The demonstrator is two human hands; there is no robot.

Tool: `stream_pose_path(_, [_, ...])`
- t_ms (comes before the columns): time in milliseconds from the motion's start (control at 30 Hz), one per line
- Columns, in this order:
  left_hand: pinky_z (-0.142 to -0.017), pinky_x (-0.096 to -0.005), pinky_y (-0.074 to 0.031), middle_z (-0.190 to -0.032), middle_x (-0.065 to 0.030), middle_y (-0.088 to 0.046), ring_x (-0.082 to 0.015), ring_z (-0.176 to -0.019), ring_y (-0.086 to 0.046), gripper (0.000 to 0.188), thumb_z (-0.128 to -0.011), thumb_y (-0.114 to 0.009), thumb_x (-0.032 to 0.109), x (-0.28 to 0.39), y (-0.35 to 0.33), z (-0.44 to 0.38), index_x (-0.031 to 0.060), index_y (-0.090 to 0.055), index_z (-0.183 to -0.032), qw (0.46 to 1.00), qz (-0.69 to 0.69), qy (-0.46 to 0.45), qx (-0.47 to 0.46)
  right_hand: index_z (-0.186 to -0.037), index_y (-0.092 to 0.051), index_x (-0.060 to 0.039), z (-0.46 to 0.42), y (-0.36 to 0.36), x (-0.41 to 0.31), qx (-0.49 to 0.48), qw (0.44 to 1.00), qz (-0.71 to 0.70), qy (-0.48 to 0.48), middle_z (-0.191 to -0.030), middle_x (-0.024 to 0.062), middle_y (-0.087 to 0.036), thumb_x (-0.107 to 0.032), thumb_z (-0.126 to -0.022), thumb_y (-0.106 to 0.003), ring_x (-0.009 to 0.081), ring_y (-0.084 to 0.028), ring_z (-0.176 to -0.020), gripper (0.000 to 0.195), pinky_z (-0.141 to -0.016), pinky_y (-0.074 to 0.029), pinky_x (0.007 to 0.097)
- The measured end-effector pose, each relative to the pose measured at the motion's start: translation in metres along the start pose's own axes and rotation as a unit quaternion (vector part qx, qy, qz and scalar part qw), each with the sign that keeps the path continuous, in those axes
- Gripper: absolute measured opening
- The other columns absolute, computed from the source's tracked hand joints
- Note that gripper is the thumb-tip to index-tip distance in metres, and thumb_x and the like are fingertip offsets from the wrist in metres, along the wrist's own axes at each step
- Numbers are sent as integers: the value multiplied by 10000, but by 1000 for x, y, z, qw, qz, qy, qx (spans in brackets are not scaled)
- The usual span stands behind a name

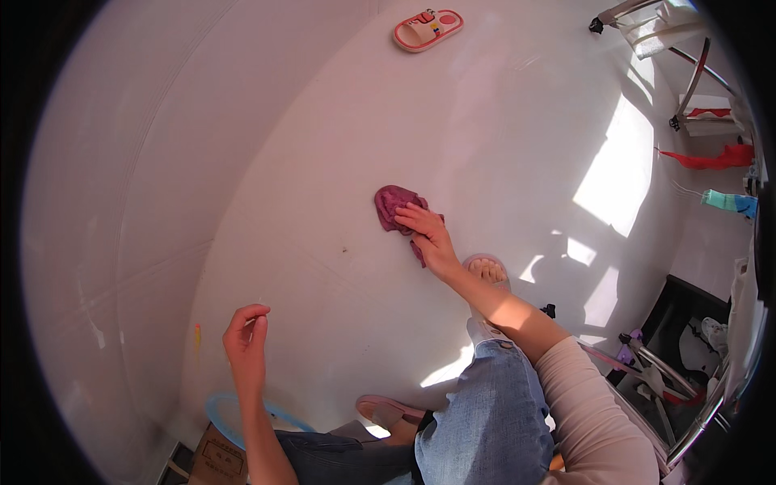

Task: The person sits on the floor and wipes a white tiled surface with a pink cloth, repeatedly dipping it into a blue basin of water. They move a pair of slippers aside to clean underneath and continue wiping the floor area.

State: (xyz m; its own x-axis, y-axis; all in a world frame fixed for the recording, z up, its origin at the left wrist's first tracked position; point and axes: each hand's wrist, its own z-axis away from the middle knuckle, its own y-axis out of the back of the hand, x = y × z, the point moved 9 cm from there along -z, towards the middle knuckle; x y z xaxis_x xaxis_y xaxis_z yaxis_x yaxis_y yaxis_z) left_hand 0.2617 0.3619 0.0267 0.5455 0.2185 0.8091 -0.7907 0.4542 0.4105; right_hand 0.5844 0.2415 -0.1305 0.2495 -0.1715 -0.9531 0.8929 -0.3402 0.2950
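My right hand lies on a crumpled maroon cloth and presses it against the pale floor. Part of the cloth bunches under the palm, and a fold sticks out below the thumb. My left hand hangs over the floor at the lower left, with its fingers loosely curled and a gap between them and the thumb. Nothing shows inside it. A small dark speck marks the floor to the left of the cloth.
A cartoon-patterned slipper lies far ahead. My slippered foot stands close to my right forearm. A blue hoop and a cardboard box are at lower left. Metal-framed furniture lines the right; a pale wall rises on the left.
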Motion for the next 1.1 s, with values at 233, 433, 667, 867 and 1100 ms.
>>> stream_pose_path(233, [-846,-281,-475,-992,-38,-641,-136,-913,-591,123,-910,-585,38,28,3,-7,16,-652,-1011,998,-9,-53,-28,-1278,-616,-28,-16,-48,-27,-111,866,-350,-340,-1256,59,-617,45,-904,-417,153,-567,-1108,430,-960,-452,313])
stream_pose_path(433, [-871,-287,-479,-989,-35,-639,-138,-924,-592,132,-906,-576,26,37,10,-1,6,-648,-1015,994,-27,-94,-48,-1342,-533,-6,-85,0,-93,-139,901,-276,-305,-1290,102,-581,-8,-957,-409,202,-578,-1142,404,-1005,-461,352])
stream_pose_path(667, [-875,-296,-489,-979,-49,-651,-150,-921,-608,128,-914,-584,40,10,46,-7,1,-649,-1016,994,14,-73,-76,-1403,-467,5,-144,45,-8,59,985,94,-131,-1366,118,-515,-146,-949,-525,231,-501,-1235,482,-1037,-405,328])
stream_pose_path(867, [-874,-296,-489,-969,-33,-656,-128,-918,-604,116,-918,-583,45,-73,45,-9,11,-654,-1003,996,60,-4,-71,-1239,-640,-59,-89,-71,-39,-3,966,209,151,-1358,93,-562,146,-751,-481,308,-478,-1287,553,-1069,-383,384])
stream_pose_path(1100, [-878,-305,-486,-1058,-36,-637,-138,-946,-591,191,-899,-612,52,-83,29,9,30,-633,-1088,992,90,-63,-68,-1317,-565,-55,-17,-152,-75,-371,923,96,5,-1248,84,-626,137,-825,-477,240,-561,-1163,535,-917,-477,348])
